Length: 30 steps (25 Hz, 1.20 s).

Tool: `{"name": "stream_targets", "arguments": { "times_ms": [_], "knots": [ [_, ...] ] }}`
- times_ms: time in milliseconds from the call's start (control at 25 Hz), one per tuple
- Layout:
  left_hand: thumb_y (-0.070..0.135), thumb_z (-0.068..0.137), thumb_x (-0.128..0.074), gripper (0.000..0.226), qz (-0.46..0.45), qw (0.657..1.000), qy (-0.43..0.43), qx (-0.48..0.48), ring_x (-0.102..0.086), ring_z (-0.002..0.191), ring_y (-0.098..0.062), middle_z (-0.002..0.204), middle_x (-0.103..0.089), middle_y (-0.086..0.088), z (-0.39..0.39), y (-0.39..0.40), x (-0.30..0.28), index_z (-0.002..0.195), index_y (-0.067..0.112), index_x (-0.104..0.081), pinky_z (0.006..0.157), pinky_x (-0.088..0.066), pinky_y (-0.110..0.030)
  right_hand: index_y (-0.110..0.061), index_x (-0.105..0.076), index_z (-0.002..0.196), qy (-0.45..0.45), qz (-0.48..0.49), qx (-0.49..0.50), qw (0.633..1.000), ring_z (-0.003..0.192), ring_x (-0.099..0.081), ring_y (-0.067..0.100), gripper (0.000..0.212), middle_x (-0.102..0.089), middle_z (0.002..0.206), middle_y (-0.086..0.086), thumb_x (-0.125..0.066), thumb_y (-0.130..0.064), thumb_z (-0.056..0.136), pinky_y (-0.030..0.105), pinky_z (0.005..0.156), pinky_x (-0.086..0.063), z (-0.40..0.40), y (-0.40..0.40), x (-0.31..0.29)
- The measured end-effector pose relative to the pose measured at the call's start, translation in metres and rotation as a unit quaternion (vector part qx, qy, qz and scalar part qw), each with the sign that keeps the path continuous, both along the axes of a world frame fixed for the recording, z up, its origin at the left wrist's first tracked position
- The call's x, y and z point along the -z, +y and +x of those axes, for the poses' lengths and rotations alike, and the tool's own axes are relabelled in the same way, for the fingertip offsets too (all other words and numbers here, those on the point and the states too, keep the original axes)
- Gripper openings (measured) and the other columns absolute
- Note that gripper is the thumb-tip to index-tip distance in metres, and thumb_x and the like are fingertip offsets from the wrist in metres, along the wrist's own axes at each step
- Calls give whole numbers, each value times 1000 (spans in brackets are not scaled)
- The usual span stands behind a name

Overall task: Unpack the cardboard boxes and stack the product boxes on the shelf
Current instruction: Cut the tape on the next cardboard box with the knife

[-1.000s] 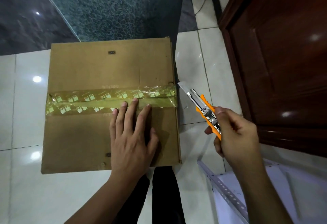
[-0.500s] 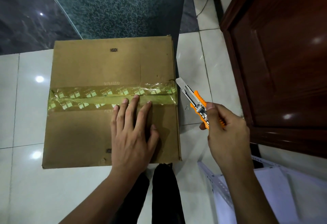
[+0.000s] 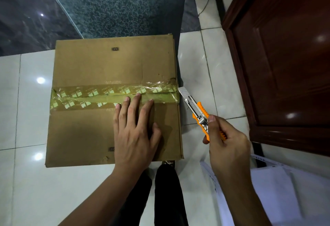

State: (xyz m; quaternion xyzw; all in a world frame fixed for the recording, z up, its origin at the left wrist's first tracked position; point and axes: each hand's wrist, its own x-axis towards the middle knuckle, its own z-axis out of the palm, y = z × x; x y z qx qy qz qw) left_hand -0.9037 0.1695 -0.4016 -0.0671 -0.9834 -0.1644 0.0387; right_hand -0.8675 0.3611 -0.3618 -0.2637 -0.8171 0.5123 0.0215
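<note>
**Box still sealed, knife at the tape**

Nearest to us, at the lower right, lies a white metal shelf part on the floor tiles. We judge it belongs to the shelf where the product boxes must go later, but we cannot say this for sure.

A little further, our right hand grasps the orange knife, fingers curled round the handle. The blade is out and its tip is just beside the right end of the tape, at the edge of the box.

Our left hand lies flat and released on the near flap, with straight fingers that reach the tape and press the box down.

The box stands on the floor before us, with both flaps closed and the tape whole as far as we see. So we judge the task is at its very beginning: nothing is cut, no product boxes are in view, and all the unpacking and stacking is left.

Beyond the box are a dark mat and, at the right, a brown wooden door.
</note>
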Motion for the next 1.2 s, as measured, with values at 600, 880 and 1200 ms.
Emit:
{"name": "stream_targets", "arguments": {
  "times_ms": [600,880,1200],
  "knots": [
    [29,91,-53,53,-6,1000,-5,-3,-25,151,-32,158,-37,-12,0,0,1,142,15,-52,124,-14,-51,-13,-77,101,-8,0,-11,1000,47,-55,0,45,-59,55,-6,-46,-45,95,6,45,-35,13,4,-7],
    [30,91,-53,53,-9,1000,-7,-3,-26,150,-32,157,-38,-12,0,1,0,143,16,-51,124,-14,-51,-10,-77,98,-31,3,-26,999,59,-61,-3,45,-57,52,-10,-46,-42,94,3,49,-37,26,4,-11],
    [30,92,-53,52,11,1000,-18,3,-25,150,-33,157,-37,-11,0,0,-2,143,17,-51,124,-14,-51,-28,-70,84,-60,-46,45,996,47,-54,9,41,-65,60,-3,-43,-57,95,25,52,-42,32,-7,-9]
  ]
}}
